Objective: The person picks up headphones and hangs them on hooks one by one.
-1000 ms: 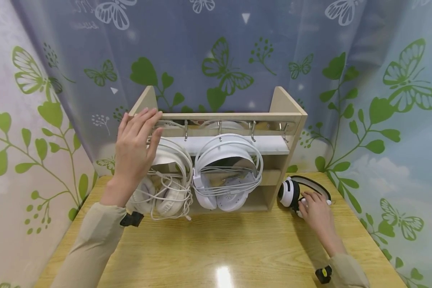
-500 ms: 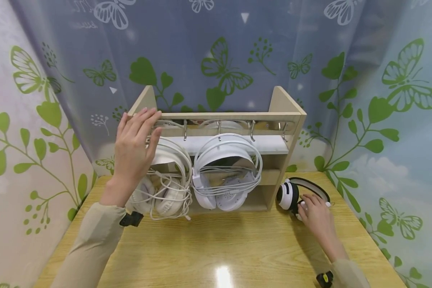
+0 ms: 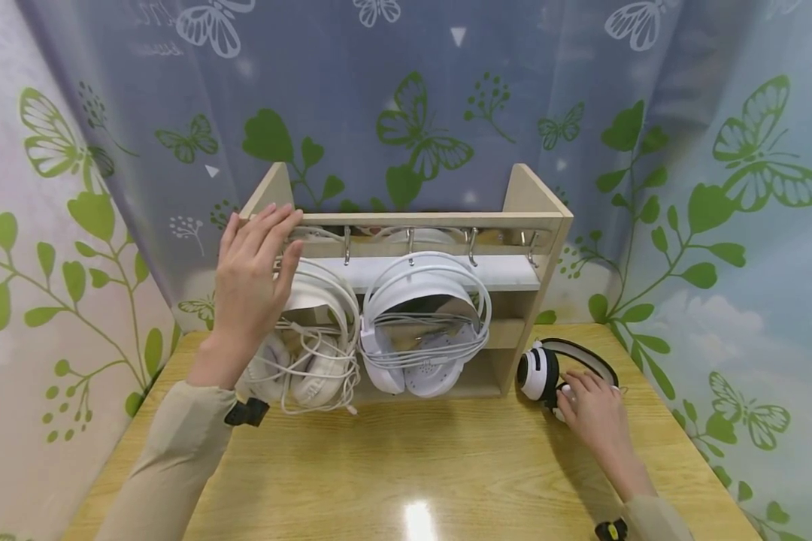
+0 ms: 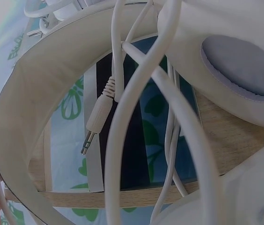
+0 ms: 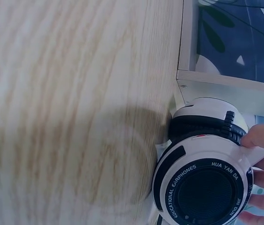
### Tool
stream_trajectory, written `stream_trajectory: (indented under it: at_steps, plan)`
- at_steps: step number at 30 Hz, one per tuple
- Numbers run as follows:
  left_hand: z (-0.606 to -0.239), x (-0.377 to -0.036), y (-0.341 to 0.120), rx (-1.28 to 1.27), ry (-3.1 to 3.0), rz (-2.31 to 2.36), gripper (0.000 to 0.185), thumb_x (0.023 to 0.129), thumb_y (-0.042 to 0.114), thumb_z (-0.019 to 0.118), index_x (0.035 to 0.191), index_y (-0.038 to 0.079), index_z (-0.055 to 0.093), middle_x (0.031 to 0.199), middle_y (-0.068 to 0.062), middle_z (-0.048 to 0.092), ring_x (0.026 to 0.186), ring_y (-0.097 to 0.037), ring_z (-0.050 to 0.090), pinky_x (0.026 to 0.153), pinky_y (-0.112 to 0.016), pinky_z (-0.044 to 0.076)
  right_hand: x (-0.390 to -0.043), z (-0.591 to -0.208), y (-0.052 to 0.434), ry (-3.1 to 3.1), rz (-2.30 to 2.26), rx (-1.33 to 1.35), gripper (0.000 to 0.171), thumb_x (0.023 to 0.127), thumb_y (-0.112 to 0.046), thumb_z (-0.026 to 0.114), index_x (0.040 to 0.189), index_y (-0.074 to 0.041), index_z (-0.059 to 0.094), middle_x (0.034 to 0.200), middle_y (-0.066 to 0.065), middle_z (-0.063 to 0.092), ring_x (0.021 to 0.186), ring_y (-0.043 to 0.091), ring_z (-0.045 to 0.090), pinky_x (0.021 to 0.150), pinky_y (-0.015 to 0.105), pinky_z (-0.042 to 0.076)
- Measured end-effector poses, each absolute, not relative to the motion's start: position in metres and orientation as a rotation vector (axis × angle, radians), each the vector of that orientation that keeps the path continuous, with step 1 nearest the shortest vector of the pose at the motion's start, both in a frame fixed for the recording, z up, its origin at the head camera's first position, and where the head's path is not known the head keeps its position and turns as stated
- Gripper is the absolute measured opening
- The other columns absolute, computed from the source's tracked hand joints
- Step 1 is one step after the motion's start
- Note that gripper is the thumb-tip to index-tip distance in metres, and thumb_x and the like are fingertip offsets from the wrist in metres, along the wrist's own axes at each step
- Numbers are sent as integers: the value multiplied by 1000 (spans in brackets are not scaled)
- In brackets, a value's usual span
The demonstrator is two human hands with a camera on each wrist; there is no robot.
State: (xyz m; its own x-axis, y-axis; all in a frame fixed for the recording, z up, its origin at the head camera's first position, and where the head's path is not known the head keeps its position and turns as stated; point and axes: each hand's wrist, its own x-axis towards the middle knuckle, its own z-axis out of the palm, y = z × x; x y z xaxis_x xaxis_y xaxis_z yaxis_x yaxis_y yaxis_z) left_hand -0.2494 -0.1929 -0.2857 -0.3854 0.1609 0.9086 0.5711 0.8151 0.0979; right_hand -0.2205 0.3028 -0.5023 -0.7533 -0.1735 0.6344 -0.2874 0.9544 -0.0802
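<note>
The person's right hand (image 3: 594, 413) grasps the black-and-white headphones (image 3: 540, 373), its thumb on one face and fingers on the other of a white part beside an ear cup; the fingers partly hide exactly which part. These headphones lie on the wood-grain table (image 3: 392, 469), just to the right of the wooden rack (image 3: 531, 197), the nearer cup close by its side panel; whether the two touch is hard to tell. The hold looks off-centre, so a hand set farther round toward the middle of the headband would probably balance both cups better, and easing the headphones outward from the rack first should spare that cup a scrape. The left hand (image 3: 253, 270) grasps nothing: its fingers lie extended over the top left corner of the rack, a sensible place to brace it, with light downward pressure best. Below that hand, on the rack's left front, hang white headphones (image 3: 321, 372) in a loose tangle of cord with a bare plug (image 4: 100, 115); the left wrist is best held clear of those loops. At the rack's middle hangs a second white pair (image 3: 440, 372), its cable bundled across. Toward the rack's right end, two metal hooks (image 3: 472, 248) carry nothing.
</note>
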Motion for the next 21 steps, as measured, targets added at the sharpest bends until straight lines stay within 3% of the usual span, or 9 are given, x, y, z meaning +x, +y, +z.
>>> stream_trajectory:
  at_steps: [21]
  plan:
    - [-286, -250, -192, -545, -1936, -501, 55, 109, 46, 38, 136, 6, 64, 140, -12, 62, 136, -31, 52, 124, -48, 20, -206, -508, 311, -2361, 289, 443, 34, 73, -7, 80, 105, 4, 75, 105, 21, 74, 103, 46, 65, 85, 61, 50]
